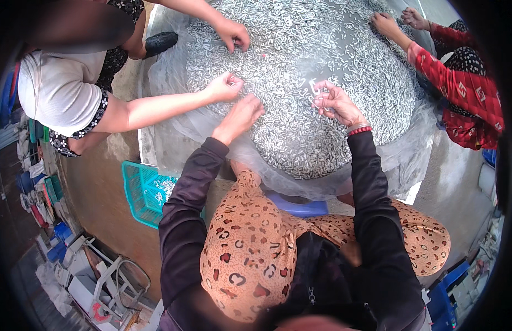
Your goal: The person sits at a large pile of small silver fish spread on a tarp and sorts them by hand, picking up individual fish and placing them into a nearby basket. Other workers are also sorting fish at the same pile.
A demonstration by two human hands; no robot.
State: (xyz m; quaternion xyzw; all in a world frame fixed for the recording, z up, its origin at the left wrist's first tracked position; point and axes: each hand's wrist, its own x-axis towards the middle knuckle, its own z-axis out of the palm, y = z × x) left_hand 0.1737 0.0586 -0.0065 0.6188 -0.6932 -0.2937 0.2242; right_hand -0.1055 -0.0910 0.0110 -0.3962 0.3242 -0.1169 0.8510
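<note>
A wide heap of small silvery-white pieces [300,146] lies in front of me on a clear plastic sheet [234,149]. Raised over the heap, my right hand [334,103] pinches a small white hook-shaped piece [313,86] between thumb and fingers. My left hand [242,116] is at the heap's near left side with its fingers curled together. What those fingers hold, if anything, is hidden.
At left, a co-worker's two hands [232,34] reach over the heap, one close to my left hand. Another person's hands [385,25] work at the far right. A teal basket [129,190] with white pieces stands left of my knee; a purple-blue plastic thing [300,207] lies between my legs.
</note>
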